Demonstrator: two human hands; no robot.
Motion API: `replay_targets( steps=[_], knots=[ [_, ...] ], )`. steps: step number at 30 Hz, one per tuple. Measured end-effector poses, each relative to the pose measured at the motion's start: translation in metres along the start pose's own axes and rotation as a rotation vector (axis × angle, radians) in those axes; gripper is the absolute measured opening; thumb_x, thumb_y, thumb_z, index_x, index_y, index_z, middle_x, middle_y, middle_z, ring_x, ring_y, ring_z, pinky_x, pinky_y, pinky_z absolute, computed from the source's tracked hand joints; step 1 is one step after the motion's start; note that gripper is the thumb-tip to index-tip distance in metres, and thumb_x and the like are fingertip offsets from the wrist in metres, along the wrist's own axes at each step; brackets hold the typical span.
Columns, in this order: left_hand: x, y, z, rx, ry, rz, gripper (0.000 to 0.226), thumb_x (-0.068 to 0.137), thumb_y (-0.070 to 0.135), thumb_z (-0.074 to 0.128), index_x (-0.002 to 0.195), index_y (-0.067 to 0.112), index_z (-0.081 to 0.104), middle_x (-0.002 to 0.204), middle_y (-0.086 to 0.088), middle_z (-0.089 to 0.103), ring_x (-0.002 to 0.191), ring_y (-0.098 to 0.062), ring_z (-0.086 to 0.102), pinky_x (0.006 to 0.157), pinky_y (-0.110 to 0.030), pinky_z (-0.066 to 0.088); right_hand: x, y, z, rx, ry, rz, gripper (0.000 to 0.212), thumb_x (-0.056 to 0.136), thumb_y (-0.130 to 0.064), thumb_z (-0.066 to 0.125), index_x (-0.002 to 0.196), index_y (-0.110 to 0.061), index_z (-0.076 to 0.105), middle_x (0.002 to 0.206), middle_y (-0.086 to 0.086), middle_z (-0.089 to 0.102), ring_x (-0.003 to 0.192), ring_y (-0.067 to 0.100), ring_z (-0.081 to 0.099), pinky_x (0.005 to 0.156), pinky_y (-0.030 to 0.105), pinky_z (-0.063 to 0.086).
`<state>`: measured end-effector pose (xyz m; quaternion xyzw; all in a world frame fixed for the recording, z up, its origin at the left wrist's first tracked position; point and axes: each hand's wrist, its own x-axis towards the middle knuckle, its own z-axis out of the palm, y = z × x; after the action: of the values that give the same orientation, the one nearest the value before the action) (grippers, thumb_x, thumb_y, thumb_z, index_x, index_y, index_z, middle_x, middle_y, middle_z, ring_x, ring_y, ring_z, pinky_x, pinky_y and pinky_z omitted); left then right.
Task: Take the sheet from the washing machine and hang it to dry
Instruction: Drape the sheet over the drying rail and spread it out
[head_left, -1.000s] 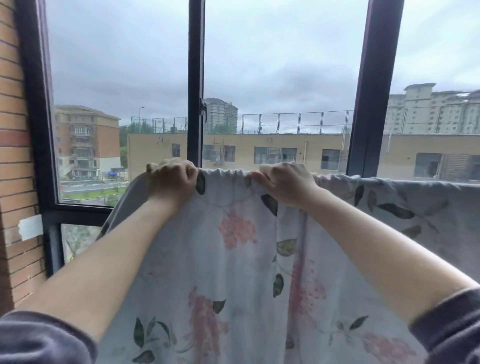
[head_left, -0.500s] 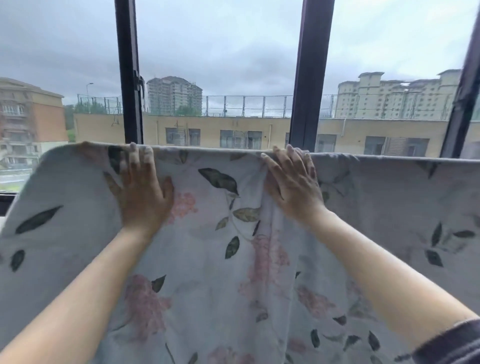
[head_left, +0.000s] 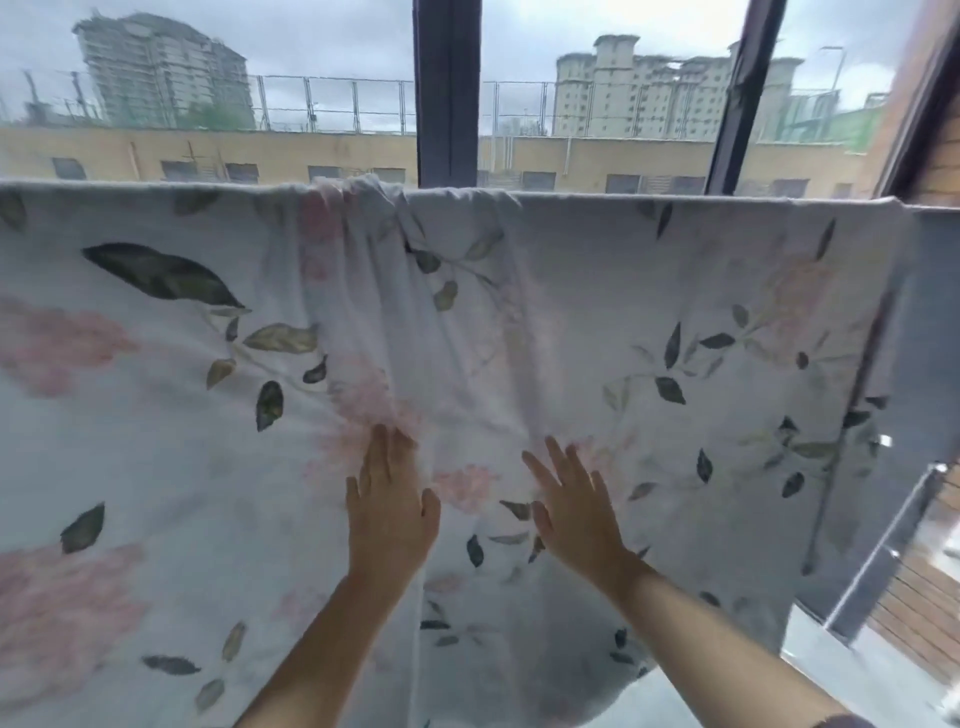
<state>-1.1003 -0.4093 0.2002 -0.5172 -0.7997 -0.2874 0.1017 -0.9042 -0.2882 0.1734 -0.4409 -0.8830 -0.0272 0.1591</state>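
Head view: the floral sheet (head_left: 597, 322) hangs draped over a line in front of the window frame (head_left: 447, 93), bunched at its top edge near the middle. The left hand (head_left: 389, 512) lies flat on the cloth, fingers straight. The right hand (head_left: 579, 506) presses beside it, fingers spread.
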Motion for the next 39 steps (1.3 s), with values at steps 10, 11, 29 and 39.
replay_targets(
  steps=[10,11,29,39],
  knots=[
    [-0.002,0.173,0.101,-0.273,-0.097,0.131,0.071,0.083,0.033,0.044,0.148,0.013,0.024,0.157,-0.011,0.013,0.138,-0.029,0.031,0.105,-0.047,0.038,-0.038,0.19,-0.035,0.09,-0.07,0.213,0.06,0.1,-0.034,0.034,0.151,-0.032,0.004,0.16,-0.003,-0.004,0.147,0.023,0.003,0.117,0.045,0.019],
    [-0.003,0.202,0.116,-0.294,-0.08,0.129,0.07,0.083,0.032,0.045,0.147,0.012,0.026,0.156,-0.012,0.016,0.138,-0.029,0.03,0.105,-0.047,0.038,-0.043,0.223,-0.041,0.102,-0.087,0.225,0.059,0.1,-0.034,0.034,0.151,-0.032,0.005,0.16,-0.004,-0.004,0.147,0.022,0.003,0.116,0.044,0.019],
    [0.119,0.538,0.252,-0.198,0.027,0.487,0.032,0.08,0.012,0.063,0.111,0.007,0.063,0.127,-0.013,0.056,0.116,-0.03,0.054,0.094,-0.039,0.047,0.032,0.603,-0.105,0.784,0.097,0.755,0.044,0.096,-0.026,0.045,0.137,-0.01,0.04,0.13,0.01,0.052,0.114,0.027,0.051,0.077,0.027,0.038],
    [0.221,0.647,0.276,-0.079,0.254,0.671,0.017,0.078,0.01,0.057,0.092,0.012,0.065,0.099,-0.005,0.066,0.09,-0.023,0.061,0.082,-0.038,0.052,0.142,0.698,-0.086,1.384,-0.229,0.854,0.056,0.097,-0.053,0.034,0.14,-0.02,0.034,0.128,0.014,0.05,0.114,0.029,0.049,0.099,0.048,0.038]
  ],
)
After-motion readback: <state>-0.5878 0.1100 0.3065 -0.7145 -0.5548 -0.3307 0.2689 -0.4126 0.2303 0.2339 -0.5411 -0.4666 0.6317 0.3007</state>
